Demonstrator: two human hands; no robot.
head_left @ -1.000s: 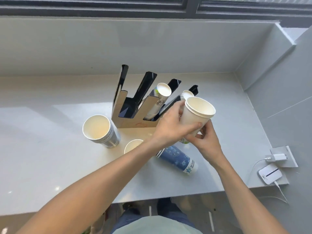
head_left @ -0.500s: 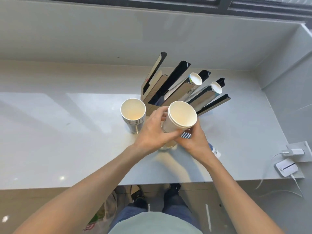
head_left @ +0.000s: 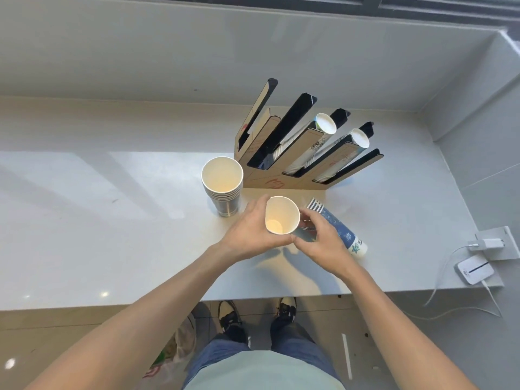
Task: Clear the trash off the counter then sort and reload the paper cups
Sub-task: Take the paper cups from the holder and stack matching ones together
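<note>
Both hands [head_left: 254, 235] curled around one upright white cup [head_left: 282, 215].

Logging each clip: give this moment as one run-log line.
phase: sorting cups | left hand: holding white cup stack | right hand: gripping its base | blue stack: lying on counter

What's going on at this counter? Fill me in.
A person is sorting paper cups. Both hands, left hand and right hand, hold a white cup upright over the counter. A cup stack stands beside the slotted cup holder, where two slots hold cups. A blue stack lies on its side.
</note>
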